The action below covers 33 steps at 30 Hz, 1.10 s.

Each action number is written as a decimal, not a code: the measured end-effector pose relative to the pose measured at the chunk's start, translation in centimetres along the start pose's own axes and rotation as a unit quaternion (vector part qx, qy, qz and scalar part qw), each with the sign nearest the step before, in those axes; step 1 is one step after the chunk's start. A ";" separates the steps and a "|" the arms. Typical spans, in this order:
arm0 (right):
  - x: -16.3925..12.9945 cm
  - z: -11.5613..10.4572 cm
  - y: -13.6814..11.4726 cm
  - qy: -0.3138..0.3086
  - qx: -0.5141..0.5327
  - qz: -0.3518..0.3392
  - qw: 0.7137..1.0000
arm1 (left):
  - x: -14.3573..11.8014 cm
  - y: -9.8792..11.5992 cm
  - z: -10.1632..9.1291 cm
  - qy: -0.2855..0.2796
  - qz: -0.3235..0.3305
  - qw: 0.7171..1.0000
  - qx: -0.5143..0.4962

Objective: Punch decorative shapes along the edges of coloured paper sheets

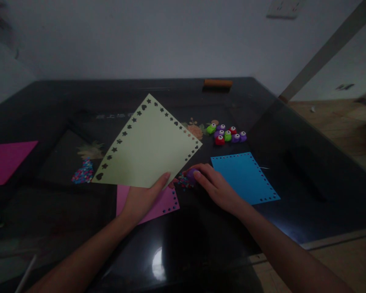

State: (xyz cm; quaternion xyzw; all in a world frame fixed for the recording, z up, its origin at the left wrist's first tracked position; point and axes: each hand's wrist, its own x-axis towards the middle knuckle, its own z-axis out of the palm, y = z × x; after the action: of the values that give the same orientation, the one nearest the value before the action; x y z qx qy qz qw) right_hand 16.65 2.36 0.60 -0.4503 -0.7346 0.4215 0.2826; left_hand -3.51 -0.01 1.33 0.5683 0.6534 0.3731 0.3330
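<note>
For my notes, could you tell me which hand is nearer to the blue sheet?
Right. The right hand rests beside the blue sheet; the left hand holds the green sheet farther away.

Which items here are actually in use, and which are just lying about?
In use:
left hand holding the pale green punched-edge paper sheet
right hand on the small purple craft punch

Lying about:
blue punched paper sheet
cluster of coloured punches
pink paper sheet
magenta paper sheet
confetti pile

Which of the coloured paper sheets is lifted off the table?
The pale green sheet. The left hand holds it up by its lower edge, while the blue sheet and both pink ones lie flat on the table.
</note>
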 end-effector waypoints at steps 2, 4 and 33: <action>0.0 -0.1 -0.1 -0.011 -0.002 -0.004 1.000 | 0.0 0.0 0.0 -0.015 0.001 1.000 -0.008; 0.0 -0.1 -0.1 -0.016 0.000 -0.010 1.000 | 0.0 -0.1 0.0 -0.011 0.002 1.000 -0.015; -0.1 -0.7 -0.1 -0.072 -0.063 -0.068 0.993 | 0.0 -0.3 0.1 -0.025 0.000 0.999 -0.037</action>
State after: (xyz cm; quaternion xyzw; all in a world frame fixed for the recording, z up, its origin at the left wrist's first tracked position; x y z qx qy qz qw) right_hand 17.23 2.51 1.06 -0.3849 -0.8069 0.3857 0.2279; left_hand -3.58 0.00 0.99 0.5652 0.6301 0.3826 0.3702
